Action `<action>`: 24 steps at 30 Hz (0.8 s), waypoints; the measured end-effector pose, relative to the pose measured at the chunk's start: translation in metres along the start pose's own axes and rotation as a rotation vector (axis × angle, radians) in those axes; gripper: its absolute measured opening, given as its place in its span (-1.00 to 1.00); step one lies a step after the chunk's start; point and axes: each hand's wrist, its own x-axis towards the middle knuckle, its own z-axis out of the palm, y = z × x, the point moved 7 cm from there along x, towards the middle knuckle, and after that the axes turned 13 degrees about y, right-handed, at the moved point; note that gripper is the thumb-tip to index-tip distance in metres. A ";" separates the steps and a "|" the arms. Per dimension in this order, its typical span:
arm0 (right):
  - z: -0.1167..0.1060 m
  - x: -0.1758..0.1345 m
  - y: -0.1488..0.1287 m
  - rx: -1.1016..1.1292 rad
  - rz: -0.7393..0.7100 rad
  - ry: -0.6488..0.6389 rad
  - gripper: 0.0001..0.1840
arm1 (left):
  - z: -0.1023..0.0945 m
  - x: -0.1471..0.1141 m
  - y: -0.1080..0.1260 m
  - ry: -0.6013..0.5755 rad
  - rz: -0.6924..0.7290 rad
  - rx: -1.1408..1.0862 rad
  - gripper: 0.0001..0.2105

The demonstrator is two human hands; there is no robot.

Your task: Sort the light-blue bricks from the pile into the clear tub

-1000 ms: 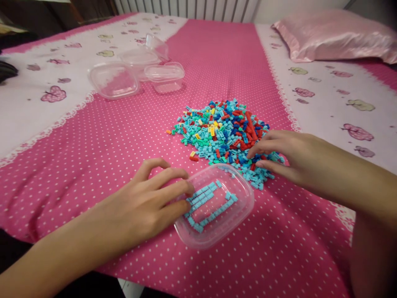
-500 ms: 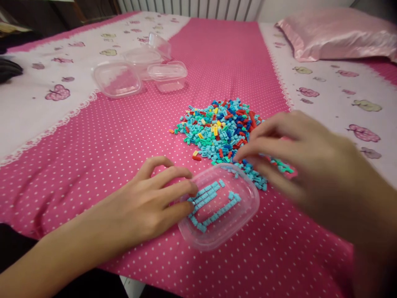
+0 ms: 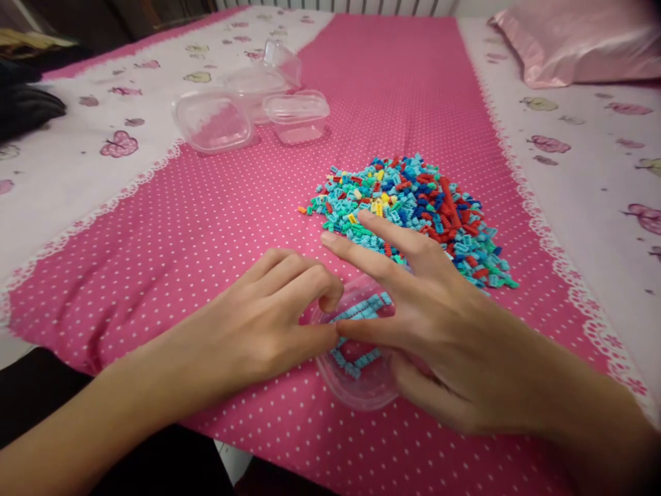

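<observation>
A clear plastic lid [image 3: 356, 399] lies near the bed's front edge, with light-blue toy bricks [image 3: 361, 306] set in rows on it. My left hand [image 3: 279, 317] is closed at the lid's left side, fingers curled and thumb stretched over the rim. Above the lid, my right hand [image 3: 438, 317] has its fingers spread. Its index fingertip meets my left thumb tip over the bricks; whether a brick sits between them is hidden. Just beyond is a heap of small loose bricks [image 3: 372, 180], mostly light blue, with red, green, dark blue and yellow ones; my right hand covers its near edge.
Several clear plastic containers [image 3: 297, 131] stand further back on the left. A pink satin pillow [image 3: 583, 48] lies at the back right. Dark cloth [image 3: 31, 110] is at the left edge. The pink dotted bedsheet [image 3: 227, 207] has creases on the near left.
My right hand has moved left from the heap to above the lid, its fingers now spread. My left fingers have curled in more. The whole view has shifted slightly.
</observation>
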 end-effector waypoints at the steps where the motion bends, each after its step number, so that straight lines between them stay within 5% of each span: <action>1: 0.002 0.000 -0.001 0.015 -0.007 -0.013 -0.53 | 0.000 0.000 0.000 -0.005 0.004 0.007 -0.90; 15: 0.005 -0.001 0.002 0.032 0.015 -0.013 -0.74 | 0.000 0.002 0.004 -0.003 0.074 0.067 -0.81; 24: 0.005 -0.001 0.002 0.041 0.013 -0.002 -0.69 | -0.001 0.007 0.006 -0.025 0.073 0.100 -0.79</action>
